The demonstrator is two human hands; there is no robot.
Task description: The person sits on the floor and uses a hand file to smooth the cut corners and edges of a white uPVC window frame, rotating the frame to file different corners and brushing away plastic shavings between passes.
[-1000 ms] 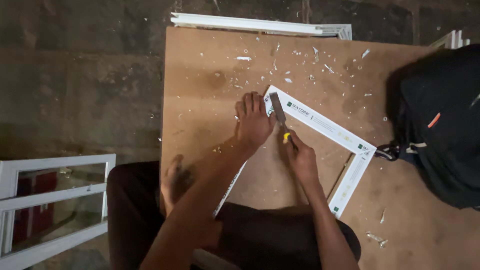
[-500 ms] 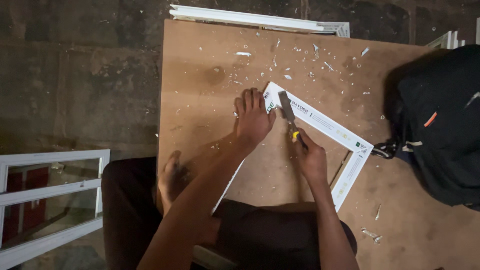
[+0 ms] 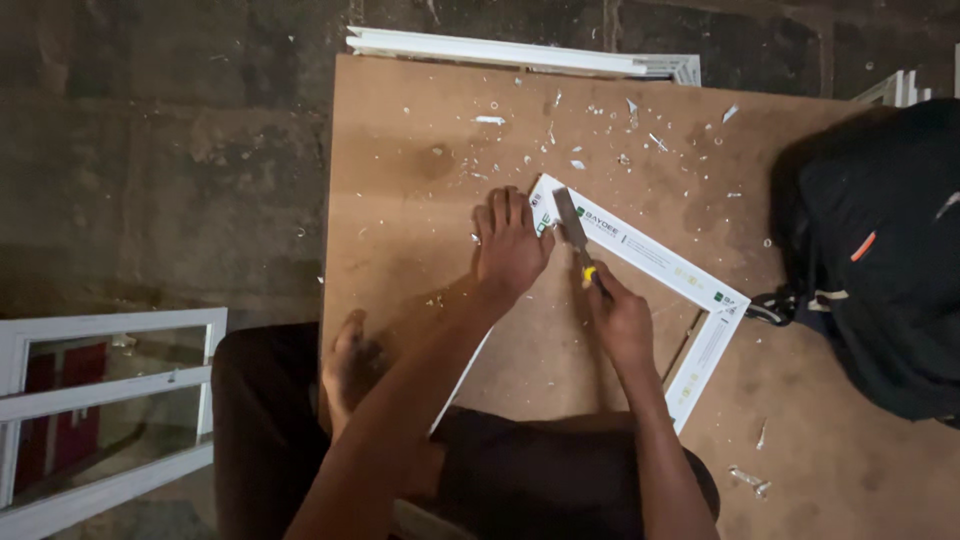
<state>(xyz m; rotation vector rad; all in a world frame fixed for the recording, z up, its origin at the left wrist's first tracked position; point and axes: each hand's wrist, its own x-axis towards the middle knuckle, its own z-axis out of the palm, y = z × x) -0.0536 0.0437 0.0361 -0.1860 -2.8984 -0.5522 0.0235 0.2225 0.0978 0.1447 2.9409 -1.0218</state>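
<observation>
A white plastic window frame lies flat on a brown board. My left hand presses flat on the frame's top left corner. My right hand grips a chisel with a yellow and black handle. The chisel's flat blade rests on the frame's top rail, just right of my left fingers. My bare foot rests on the board's near left edge.
A black bag sits on the board at the right, touching the frame's right corner. White shavings litter the board's far part. White frame profiles lie beyond the far edge. Another white frame stands at the lower left on the dark floor.
My right hand has shifted the chisel slightly along the frame's top rail near the corner. My left hand stays pressed on the corner.
</observation>
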